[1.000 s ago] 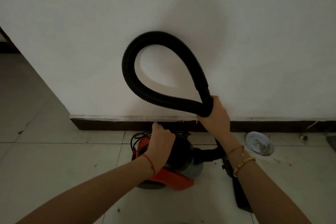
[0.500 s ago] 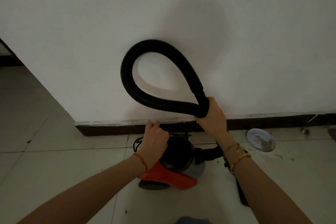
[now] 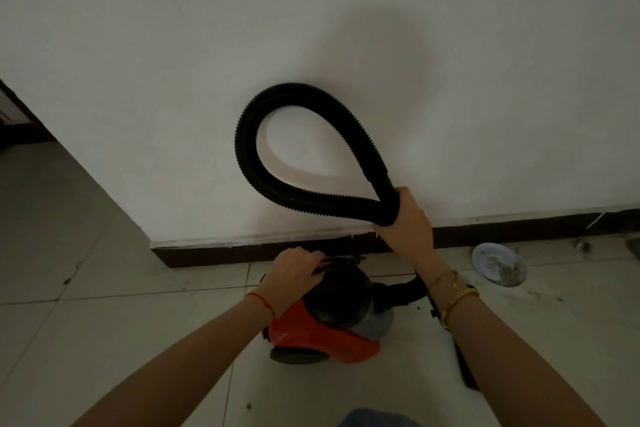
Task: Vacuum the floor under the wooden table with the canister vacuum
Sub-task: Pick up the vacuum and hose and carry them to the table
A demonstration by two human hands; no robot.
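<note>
A red and black canister vacuum [image 3: 322,333] sits on the tiled floor close to the white wall. My left hand [image 3: 294,274] is closed over the handle on top of its body. Its black ribbed hose [image 3: 263,180] rises in a loop in front of the wall. My right hand [image 3: 405,218] grips the two crossing ends of that loop, holding it up. A black tube [image 3: 465,373] lies on the floor behind my right forearm, mostly hidden. No wooden table is in view.
The white wall [image 3: 311,28] with a dark skirting board [image 3: 249,253] stands right ahead. A round white dish [image 3: 498,269] with debris lies on the floor at the right. Crumbs dot the tiles. The floor runs past the wall's corner at the left.
My left hand has settled and closed on the vacuum's handle. The hose loop in my right hand stays raised. The view has shifted slightly, with the wall corner now further right.
</note>
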